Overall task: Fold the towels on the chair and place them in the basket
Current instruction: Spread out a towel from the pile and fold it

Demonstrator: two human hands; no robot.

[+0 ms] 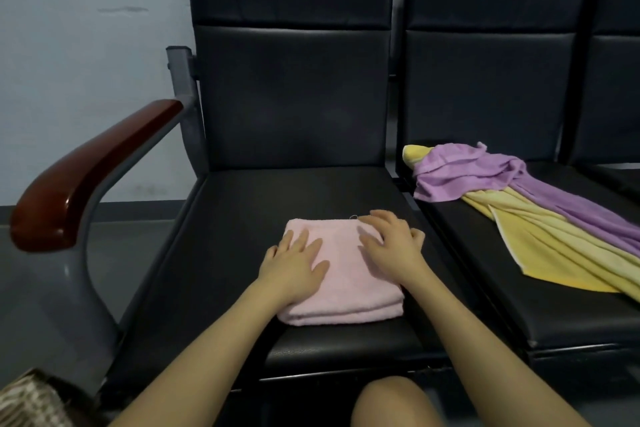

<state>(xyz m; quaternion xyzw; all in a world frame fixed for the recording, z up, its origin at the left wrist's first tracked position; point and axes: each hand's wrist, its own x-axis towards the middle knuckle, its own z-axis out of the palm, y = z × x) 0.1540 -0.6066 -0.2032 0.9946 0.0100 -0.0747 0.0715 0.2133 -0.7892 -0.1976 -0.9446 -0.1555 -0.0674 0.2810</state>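
Palms of my left hand and right hand lie flat, grasping nothing, on the folded pink towel at centre frame to press its layers down before the basket at lower left.

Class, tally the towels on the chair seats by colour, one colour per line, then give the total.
Pink towel, folded, under both hands: 1
Purple towel, unfolded: 1
Yellow towel, unfolded: 1
Total: 3
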